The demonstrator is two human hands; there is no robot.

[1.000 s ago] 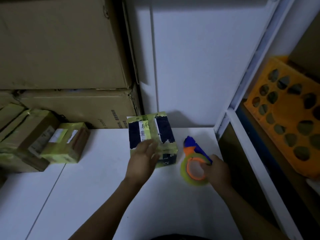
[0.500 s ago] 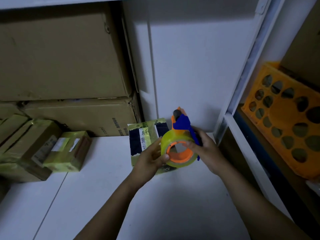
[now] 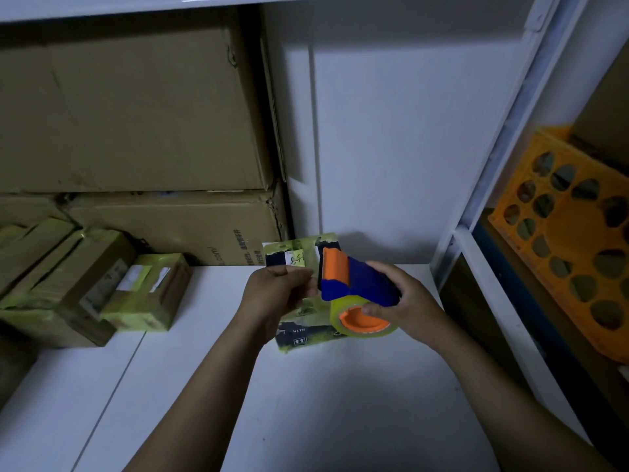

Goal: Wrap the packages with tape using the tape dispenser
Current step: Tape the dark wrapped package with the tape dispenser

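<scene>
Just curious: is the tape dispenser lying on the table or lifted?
Lifted: the right hand grips the dispenser above the package.

White shelf surface [image 3: 306, 403], with a seam line [image 3: 112, 386] running front to back on the left side. Centre-rear: dark package [image 3: 299, 335] wrapped in yellowish tape, sitting flat, close to the back wall. Left: small yellow-taped package [image 3: 146, 298] touching a larger taped box [image 3: 61, 281] on its left. More taped parcels beyond that at the frame edge. Behind them, a brown carton [image 3: 170, 226] stands against the back.
</scene>
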